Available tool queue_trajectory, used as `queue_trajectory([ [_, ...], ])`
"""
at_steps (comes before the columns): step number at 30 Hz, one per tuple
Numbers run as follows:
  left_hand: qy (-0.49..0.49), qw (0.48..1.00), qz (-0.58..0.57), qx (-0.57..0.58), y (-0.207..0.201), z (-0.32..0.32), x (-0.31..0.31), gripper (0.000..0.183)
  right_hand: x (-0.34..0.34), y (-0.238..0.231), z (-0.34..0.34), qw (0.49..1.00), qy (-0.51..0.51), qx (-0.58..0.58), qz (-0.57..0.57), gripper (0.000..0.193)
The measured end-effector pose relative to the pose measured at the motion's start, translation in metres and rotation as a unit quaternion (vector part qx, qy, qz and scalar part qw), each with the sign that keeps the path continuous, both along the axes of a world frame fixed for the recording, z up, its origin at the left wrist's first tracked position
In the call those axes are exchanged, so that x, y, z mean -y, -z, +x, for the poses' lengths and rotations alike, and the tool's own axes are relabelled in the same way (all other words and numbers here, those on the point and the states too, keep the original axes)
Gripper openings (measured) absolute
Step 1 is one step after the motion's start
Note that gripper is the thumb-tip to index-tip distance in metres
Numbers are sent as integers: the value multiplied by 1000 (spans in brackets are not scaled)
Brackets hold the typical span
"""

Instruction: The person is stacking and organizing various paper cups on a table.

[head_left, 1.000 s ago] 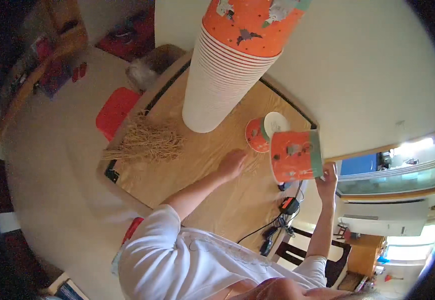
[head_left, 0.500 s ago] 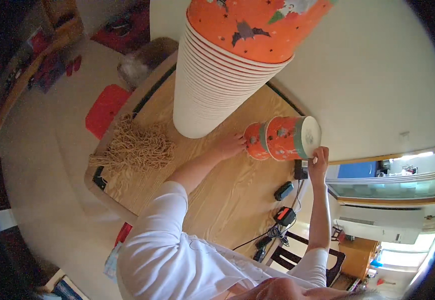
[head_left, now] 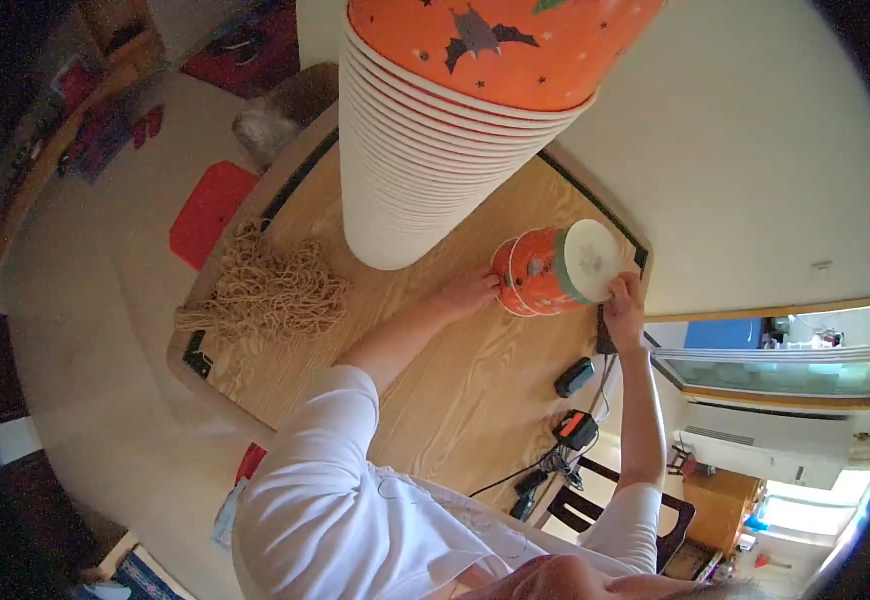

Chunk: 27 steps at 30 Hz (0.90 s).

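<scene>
Two orange paper buckets [head_left: 545, 272], printed with dark figures and a green band, lie on their side and nested together on the wooden table. My left hand [head_left: 473, 293] grips the rim end of the pair at its left. On the right, my right hand [head_left: 623, 305] holds the edge of the pale round base, fingers closed on it. Beyond my left arm rises a tall stack of nested white paper buckets [head_left: 410, 190], its topmost one orange with a bat print; its upper end runs out of the picture.
A heap of tan string [head_left: 273, 285] lies at the table's left side. Along the right edge are a black box-shaped device [head_left: 575, 377], a black and red device [head_left: 576, 430] and tangled dark cables [head_left: 555, 460]. A red stool-like thing [head_left: 213, 212] stands on the floor.
The right-hand bucket has slid left over the other, so less of the inner one shows. My right hand has moved left with it; my left hand stays at the rim.
</scene>
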<state>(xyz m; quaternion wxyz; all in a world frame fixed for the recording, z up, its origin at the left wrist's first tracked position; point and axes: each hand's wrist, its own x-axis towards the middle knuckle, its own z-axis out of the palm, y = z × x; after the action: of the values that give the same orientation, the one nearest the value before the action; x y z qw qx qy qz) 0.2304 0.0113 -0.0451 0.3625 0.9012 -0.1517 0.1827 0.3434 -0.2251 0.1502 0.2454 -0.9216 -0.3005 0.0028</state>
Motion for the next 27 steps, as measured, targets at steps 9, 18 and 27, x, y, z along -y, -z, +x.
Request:
queue_trajectory([
  [9, -59, 993, -71, 74, 20, 1, 20, 19, 13, 41, 9, 997, -13, -67, -25, 31],
  [18, -65, 993, -80, 50, 17, -5, 15, 21, 10, 36, 17, 967, -114, 79, -213, 33],
  [27, -80, 994, -57, 52, 43, 4, 22, 26, -33, -26, -25, 931, -242, 225, -154, 42],
])
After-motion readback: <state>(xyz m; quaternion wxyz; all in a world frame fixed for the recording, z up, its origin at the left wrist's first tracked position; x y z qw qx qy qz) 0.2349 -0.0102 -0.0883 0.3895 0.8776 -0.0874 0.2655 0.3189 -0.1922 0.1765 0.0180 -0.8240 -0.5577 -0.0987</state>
